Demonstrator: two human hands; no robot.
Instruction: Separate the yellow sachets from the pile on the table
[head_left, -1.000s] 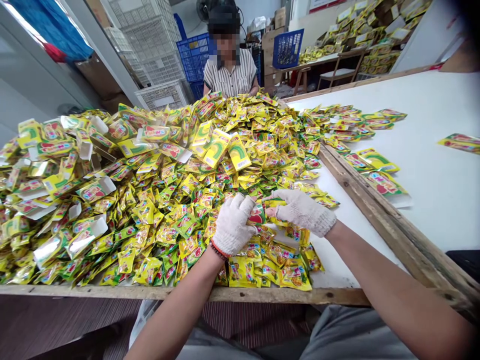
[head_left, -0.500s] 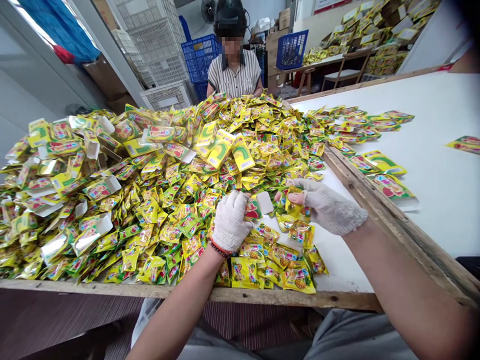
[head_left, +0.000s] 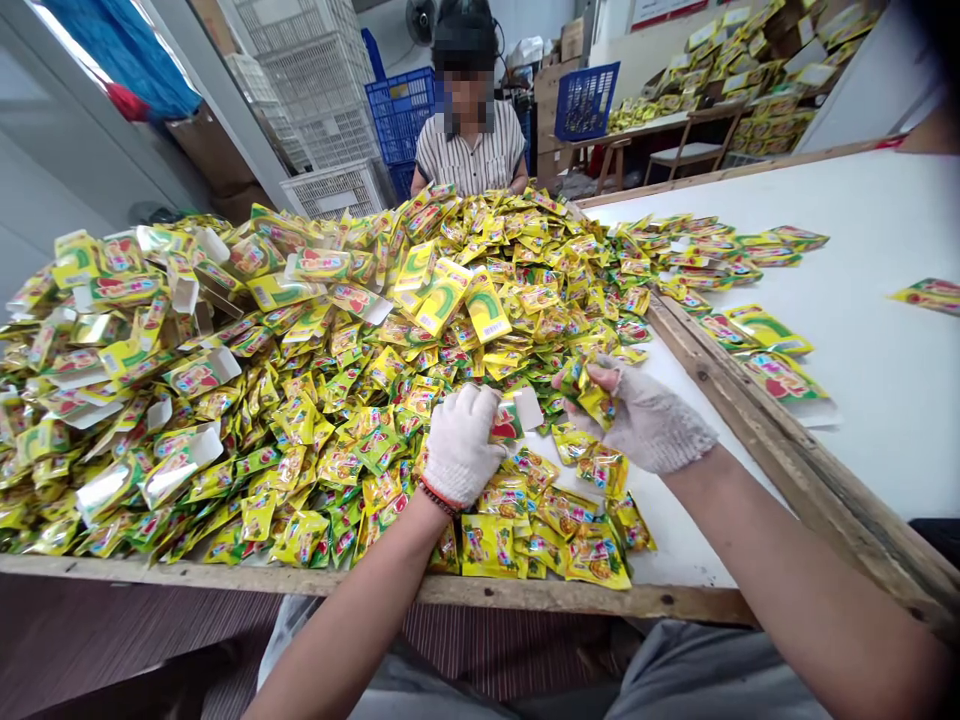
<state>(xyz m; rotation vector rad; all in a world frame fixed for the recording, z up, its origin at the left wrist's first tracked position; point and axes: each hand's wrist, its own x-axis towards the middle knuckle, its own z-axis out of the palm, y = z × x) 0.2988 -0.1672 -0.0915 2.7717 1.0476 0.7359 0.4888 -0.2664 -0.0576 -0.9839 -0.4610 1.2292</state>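
A small red-and-green carton (head_left: 507, 420) lies among the packets near the front of the heap, its white end flap (head_left: 530, 409) standing out toward the right. The left hand (head_left: 461, 445) is curled over the other end, gripping it. Just beyond the flap, the right hand (head_left: 656, 418) pinches a few shiny sachets (head_left: 596, 402) between thumb and fingers; their number is hard to tell. The step in hand seems to be filling the carton; the next move would call for keeping it steady and lining the sachets up with its mouth. Loose packets (head_left: 491, 545) cover the worktop (head_left: 679, 550) nearby, a wooden rail (head_left: 720, 390) runs to the right, and a co-worker (head_left: 471, 150) sits across the heap.
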